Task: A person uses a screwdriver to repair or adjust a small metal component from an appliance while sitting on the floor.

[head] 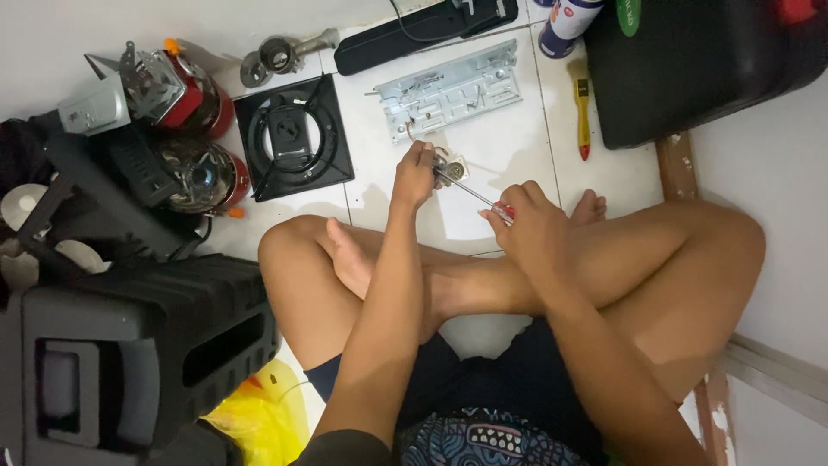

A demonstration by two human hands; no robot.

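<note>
A person sits cross-legged on the white tiled floor [509, 155]. The left hand [415, 175] pinches a small metal part [452, 166]; the right hand [528, 223] grips a red-handled screwdriver [476, 195], its tip on that part. A grey metal bracket [450, 91] lies just beyond.

I see a red-handled screwdriver [483, 200], yellow brush [583, 112] at one o'clock, black square burner plate [293, 138] at eleven, yellow bag [263, 414] at seven
</note>
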